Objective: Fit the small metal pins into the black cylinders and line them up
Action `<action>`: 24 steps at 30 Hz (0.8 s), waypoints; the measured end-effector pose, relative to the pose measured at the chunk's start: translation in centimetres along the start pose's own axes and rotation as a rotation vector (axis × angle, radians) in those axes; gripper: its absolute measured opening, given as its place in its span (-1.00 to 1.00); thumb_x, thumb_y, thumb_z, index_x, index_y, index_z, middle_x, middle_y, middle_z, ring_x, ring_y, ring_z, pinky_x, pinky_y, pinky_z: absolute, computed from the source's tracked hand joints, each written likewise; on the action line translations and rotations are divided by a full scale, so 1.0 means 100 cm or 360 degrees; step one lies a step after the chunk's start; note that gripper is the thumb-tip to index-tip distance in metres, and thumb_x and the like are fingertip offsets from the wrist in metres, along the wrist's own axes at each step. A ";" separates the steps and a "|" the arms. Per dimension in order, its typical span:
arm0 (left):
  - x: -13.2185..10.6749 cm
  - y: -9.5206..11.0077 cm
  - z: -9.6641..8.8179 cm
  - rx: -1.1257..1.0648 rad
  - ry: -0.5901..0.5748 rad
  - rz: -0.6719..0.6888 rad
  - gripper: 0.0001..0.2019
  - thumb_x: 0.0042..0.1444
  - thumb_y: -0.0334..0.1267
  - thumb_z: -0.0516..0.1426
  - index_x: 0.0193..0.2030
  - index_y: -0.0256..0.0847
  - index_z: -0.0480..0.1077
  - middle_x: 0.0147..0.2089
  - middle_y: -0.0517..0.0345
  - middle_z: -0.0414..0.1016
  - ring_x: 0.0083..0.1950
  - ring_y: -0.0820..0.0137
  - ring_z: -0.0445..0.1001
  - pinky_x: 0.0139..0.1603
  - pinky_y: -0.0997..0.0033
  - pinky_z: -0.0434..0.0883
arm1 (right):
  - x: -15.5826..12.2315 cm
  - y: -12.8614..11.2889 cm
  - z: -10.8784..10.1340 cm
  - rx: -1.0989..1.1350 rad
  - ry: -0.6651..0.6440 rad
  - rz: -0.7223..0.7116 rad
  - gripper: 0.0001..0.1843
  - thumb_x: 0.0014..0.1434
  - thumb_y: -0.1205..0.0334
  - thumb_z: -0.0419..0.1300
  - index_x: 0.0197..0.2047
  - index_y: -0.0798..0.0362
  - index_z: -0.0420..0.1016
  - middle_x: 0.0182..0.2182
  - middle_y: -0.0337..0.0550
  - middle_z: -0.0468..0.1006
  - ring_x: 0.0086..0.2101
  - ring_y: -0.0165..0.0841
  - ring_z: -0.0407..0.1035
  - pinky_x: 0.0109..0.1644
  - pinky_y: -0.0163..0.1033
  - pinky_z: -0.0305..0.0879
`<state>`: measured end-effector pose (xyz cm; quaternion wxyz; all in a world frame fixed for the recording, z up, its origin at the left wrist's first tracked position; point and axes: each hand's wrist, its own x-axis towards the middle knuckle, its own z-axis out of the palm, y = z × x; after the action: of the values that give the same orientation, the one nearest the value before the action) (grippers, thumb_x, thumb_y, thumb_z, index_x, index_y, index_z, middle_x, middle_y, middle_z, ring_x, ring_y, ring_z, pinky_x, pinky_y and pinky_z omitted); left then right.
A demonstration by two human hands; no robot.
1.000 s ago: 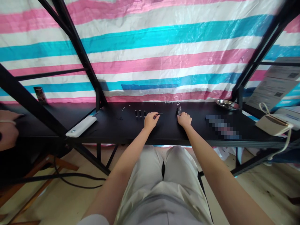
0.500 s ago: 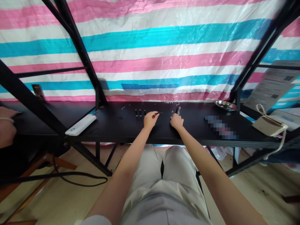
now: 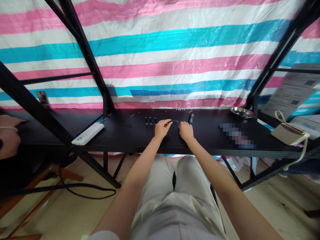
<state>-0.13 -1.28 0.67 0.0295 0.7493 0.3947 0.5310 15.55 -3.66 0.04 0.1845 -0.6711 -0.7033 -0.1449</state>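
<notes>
My left hand (image 3: pixel 162 128) is closed in a pinch on a thin dark pen-like stick (image 3: pixel 175 121), which points right across the gap between the hands. Close to the stick's far tip is my right hand (image 3: pixel 186 130), fingers curled together over the tabletop; what they hold, if anything, is too small to make out. Left of my left hand, short black cylinders with pale marks stand in a row, among them one black cylinder (image 3: pixel 150 120). Just beyond my right hand are a clear tube-like piece (image 3: pixel 191 118) and a dark piece (image 3: pixel 189 119).
Small white bits (image 3: pixel 180 109) lie along the back of the black table (image 3: pixel 205 140). A white power-bank-like box (image 3: pixel 88 134) rests at left. Toward the right are a metal dish (image 3: pixel 242 112), a blurred-out item (image 3: pixel 236 136) and a beige pouch (image 3: pixel 288 134). Another person's arm (image 3: pixel 8 136) shows far left.
My right hand has moved slightly left, away from the clear piece and closer to the stick's tip. My left hand keeps its pinch on the stick.
</notes>
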 end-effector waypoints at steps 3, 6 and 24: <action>-0.001 0.000 0.000 0.0019 -0.0016 0.0016 -0.77 0.10 -0.15 0.12 -0.19 -0.18 0.50 -0.45 0.16 0.46 -0.44 0.50 0.33 -0.28 0.47 0.35 | 0.000 0.000 -0.001 -0.0042 0.0043 -0.0063 -0.84 0.21 0.32 -0.05 -0.22 0.16 0.32 -0.25 0.05 0.43 -0.22 -0.23 0.27 -0.23 -0.19 0.01; -0.001 0.001 0.000 0.0053 -0.0031 0.0029 -0.76 0.11 -0.15 0.10 -0.17 -0.18 0.50 -0.46 0.16 0.45 -0.43 0.50 0.33 -0.29 0.48 0.34 | -0.001 -0.001 -0.002 -0.0084 0.0066 -0.0089 -0.84 0.21 0.35 -0.06 -0.24 0.16 0.32 -0.26 0.06 0.43 -0.23 -0.22 0.26 -0.23 -0.19 0.00; -0.005 0.015 -0.002 0.0360 -0.0617 0.0002 -0.55 0.15 -0.17 0.03 0.20 -0.07 0.24 -0.53 0.26 0.43 -0.48 0.48 0.38 -0.33 0.52 0.30 | -0.003 -0.003 -0.002 -0.0033 0.0080 -0.0134 -0.84 0.21 0.26 -0.02 -0.25 0.14 0.32 -0.27 0.03 0.45 -0.23 -0.24 0.25 -0.24 -0.20 -0.05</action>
<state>0.44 -2.70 1.06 0.0202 0.8361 0.4383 0.3293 15.32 -4.09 0.10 0.1888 -0.6389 -0.7245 -0.1768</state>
